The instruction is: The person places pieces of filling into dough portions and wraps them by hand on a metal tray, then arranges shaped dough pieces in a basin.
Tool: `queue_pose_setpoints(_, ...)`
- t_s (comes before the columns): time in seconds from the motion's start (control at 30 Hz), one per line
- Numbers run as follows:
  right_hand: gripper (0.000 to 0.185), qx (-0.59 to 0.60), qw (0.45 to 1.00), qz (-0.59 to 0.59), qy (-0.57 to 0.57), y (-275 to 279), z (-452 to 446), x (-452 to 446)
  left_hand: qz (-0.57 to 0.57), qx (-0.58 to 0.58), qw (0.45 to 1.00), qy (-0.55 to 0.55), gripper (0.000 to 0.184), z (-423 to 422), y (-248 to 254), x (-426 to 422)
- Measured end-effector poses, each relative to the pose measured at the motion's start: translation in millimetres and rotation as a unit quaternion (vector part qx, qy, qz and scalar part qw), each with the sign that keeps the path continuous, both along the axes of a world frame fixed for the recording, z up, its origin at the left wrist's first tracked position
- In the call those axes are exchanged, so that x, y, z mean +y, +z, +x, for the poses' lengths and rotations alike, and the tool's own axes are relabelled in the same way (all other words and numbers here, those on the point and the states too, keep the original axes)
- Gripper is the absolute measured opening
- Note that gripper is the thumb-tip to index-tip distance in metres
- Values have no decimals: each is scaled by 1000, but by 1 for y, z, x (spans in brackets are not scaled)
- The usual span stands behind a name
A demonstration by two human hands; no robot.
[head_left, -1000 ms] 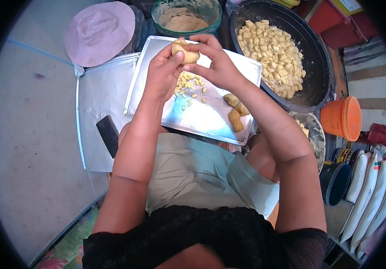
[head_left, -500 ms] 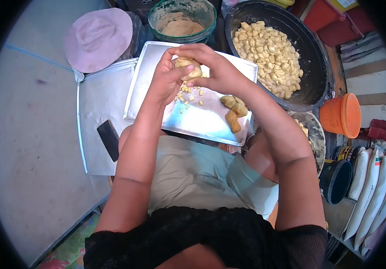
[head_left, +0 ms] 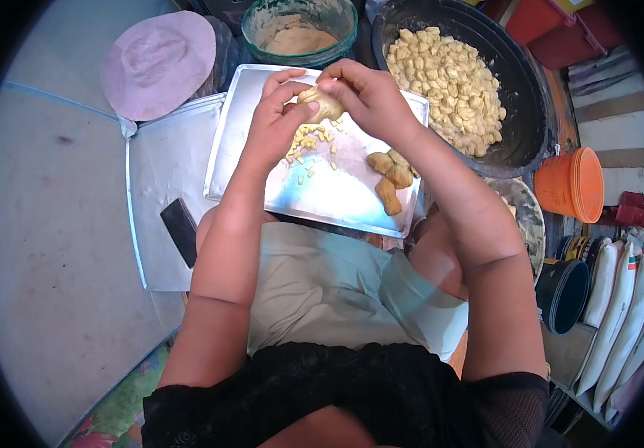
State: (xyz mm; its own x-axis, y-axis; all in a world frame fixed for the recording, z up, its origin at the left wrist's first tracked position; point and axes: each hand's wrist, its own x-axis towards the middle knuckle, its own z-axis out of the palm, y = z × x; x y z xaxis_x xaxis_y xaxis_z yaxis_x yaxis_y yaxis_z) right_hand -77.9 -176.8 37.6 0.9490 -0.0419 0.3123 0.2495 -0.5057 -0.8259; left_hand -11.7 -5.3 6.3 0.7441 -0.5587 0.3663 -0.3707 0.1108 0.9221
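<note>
A pale yellow dough piece is held above the metal tray. My left hand grips its left side, fingers curled and thumb on its face. The fingertips of my right hand pinch its upper right edge. Small yellow cubes lie scattered on the tray under my hands. Near the tray's right side, several brownish dough pieces rest close together.
Behind the tray stands a green tub of powder. A black basin with many dough lumps is at the back right, beside orange buckets. A pink hat and a phone lie left.
My right hand has moved from around the dough's right side to a pinch at its upper edge. The dough has shifted slightly up and right since half a second ago.
</note>
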Motion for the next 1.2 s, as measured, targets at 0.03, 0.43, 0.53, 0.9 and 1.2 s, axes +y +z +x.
queue_pose_setpoints(0.03, 34, -18, 999, -33, 16, 2, -1, -1, 0, 49, 999, -4, 22, -1, -4, 0)
queue_pose_setpoints(0.43, 27, -53, 986, -132, -88, 8, -10, -18, 57, 148, 985, -70, 41, -15, 2, 0)
queue_pose_setpoints(0.53, 22, -68, 944, -178, -269, 4, 0, -74, 164, 0, 984, -65, 37, -20, -1, -5)
queue_pose_setpoints(0.9, 50, 585, 765, -242, 117, -65, -38, -110, 316, -70, 945, -42, 33, 2, -9, 11)
queue_pose_setpoints(1.2, 24, 293, 939, 169, 58, -56, -9, -134, 174, 139, 975, 2, 33, 17, 2, 18)
